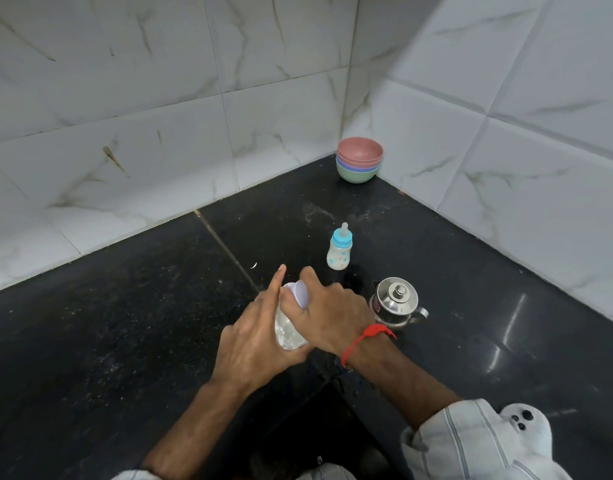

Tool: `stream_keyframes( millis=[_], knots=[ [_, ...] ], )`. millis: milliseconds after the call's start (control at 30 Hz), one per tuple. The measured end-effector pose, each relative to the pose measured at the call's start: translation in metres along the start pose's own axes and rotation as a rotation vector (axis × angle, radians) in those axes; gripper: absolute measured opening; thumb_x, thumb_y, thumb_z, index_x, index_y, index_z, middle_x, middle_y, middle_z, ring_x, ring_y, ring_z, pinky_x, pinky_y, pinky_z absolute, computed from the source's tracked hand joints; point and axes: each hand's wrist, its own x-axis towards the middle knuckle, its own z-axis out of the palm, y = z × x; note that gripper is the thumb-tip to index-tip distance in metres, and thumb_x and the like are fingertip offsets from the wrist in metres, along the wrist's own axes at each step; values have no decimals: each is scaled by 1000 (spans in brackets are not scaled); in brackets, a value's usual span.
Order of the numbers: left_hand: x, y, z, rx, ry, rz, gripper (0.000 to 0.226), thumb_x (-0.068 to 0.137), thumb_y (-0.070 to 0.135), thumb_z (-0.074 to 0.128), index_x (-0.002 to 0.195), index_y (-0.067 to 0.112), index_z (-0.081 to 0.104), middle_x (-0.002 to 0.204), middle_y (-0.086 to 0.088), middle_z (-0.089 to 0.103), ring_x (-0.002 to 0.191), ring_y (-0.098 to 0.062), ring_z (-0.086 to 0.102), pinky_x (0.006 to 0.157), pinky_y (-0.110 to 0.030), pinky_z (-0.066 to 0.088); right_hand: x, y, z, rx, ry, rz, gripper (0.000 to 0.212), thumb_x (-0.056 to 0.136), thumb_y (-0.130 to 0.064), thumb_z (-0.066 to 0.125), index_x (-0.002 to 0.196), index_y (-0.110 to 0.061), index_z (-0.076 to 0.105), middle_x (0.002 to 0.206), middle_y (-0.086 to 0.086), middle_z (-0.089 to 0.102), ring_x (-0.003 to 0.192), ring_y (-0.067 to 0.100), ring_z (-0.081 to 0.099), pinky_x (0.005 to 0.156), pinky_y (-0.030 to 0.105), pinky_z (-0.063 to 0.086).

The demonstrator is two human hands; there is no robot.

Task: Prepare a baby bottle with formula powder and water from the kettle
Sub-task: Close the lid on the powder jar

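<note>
While both hands grip it, clear jar (288, 332) tilted, lilac lid (300, 292), white powder inside

The one camera sits on my head, looking forward and steeply down at the black desk (125, 323), close above my hands. It faces the tiled corner at about one o'clock, where the stacked bowls (359, 165) stand. The wide lens bends the edges, so the true tilt is probably steeper.
</note>
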Motion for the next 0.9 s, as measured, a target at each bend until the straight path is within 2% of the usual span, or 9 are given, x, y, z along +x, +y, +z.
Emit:
stream_keyframes(
  millis=[100,200,300,400,500,600,667,733,900],
  knots=[
    [0,-8,10,73,49,20,124,62,85,66,163,42,6,148,11,59,126,-13,66,81,-39,62,3,1,-2,127,-169,130,58,94,-78,26,114,-27,46,110,13,69,103,38,66,92,50,51],
    [1,-19,10,-26,64,-49,122,62,76,80,160,46,13,154,11,52,133,-14,60,98,-42,57,-2,9,-4,285,-202,173,65,89,-86,17,120,-38,48,114,10,69,109,36,65,96,49,48],
    [7,-39,12,-356,194,-290,110,65,58,90,152,53,22,154,8,48,137,-21,51,111,-44,47,-8,28,-11,320,-46,159,65,86,-88,18,126,-45,47,100,1,73,106,30,68,95,47,51],
    [17,-63,16,-511,315,-485,101,71,49,91,149,51,26,150,-8,37,141,-29,37,114,-43,37,-13,62,-14,316,221,199,51,92,-73,41,127,-38,52,85,-9,69,98,20,68,83,43,55],
    [30,-84,20,-579,340,-591,101,72,47,91,150,46,27,152,-12,36,145,-27,28,114,-42,37,-20,102,-11,222,331,303,47,94,-53,61,136,-35,50,118,-7,60,113,20,61,85,48,56],
    [38,-97,27,-549,307,-625,100,72,37,94,149,36,30,151,-11,41,145,-29,31,113,-41,39,-26,136,-2,136,261,440,75,88,-49,73,152,-28,40,142,6,45,129,32,47,89,54,51],
    [42,-104,34,-522,282,-599,104,68,30,97,147,32,29,148,-6,47,142,-31,40,113,-45,42,-29,153,4,92,173,485,97,82,-49,80,160,-22,29,150,13,39,132,39,40,99,55,47],
    [46,-106,40,-508,270,-584,106,66,28,99,145,29,29,145,-3,51,137,-30,47,110,-45,46,-29,163,9,86,111,502,107,80,-50,82,163,-20,21,154,14,39,135,42,39,106,54,42],
    [57,-105,54,-479,251,-561,105,66,19,99,146,20,32,145,-6,54,135,-31,51,108,-44,46,-21,171,17,71,74,484,90,87,-47,76,160,-20,31,156,6,48,132,37,44,105,48,44]
  ],
)
